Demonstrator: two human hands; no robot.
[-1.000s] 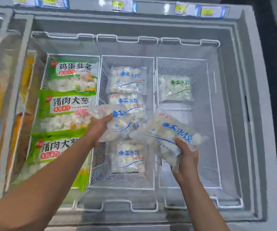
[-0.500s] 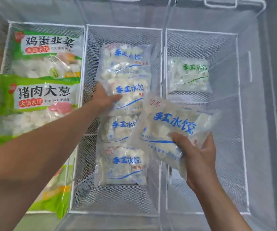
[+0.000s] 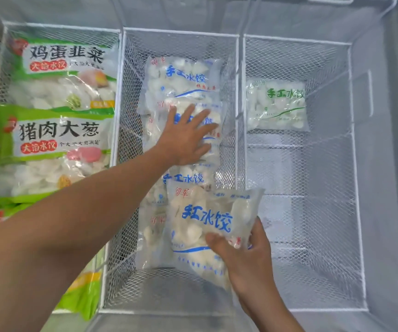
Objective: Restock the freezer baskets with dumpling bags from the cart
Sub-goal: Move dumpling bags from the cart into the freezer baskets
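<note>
Held dumpling bag (image 3: pixel 207 226), clear with blue print, sits over the near end of the middle basket (image 3: pixel 181 34), tilted, overlapping the nearest bag of the row below. Right hand (image 3: pixel 246 257) grips its near right corner, thumb on top, fingers curled underneath.

Left hand (image 3: pixel 186 137) lies flat with fingers spread and straight, palm down on the second bag (image 3: pixel 212 130) from the far end of the middle basket. It grasps nothing, just presses on top.

Middle basket holds a row of blue-print bags running far edge to near edge, overlapping; far bag (image 3: pixel 181 82) is fully visible, nearer ones are partly covered by the hands and the held bag.

Right basket (image 3: pixel 296 41): one green-print bag (image 3: pixel 277 104) near the far left corner, wire mesh floor showing elsewhere.

Left basket (image 3: pixel 59 26): large green packs, stacked and overlapping, far pack (image 3: pixel 61 73) and the next one (image 3: pixel 49 149) readable, more below toward the near edge, partly hidden by the left forearm.

Baskets are white wire mesh, side by side, touching, inside the grey freezer tub (image 3: pixel 389 164).
</note>
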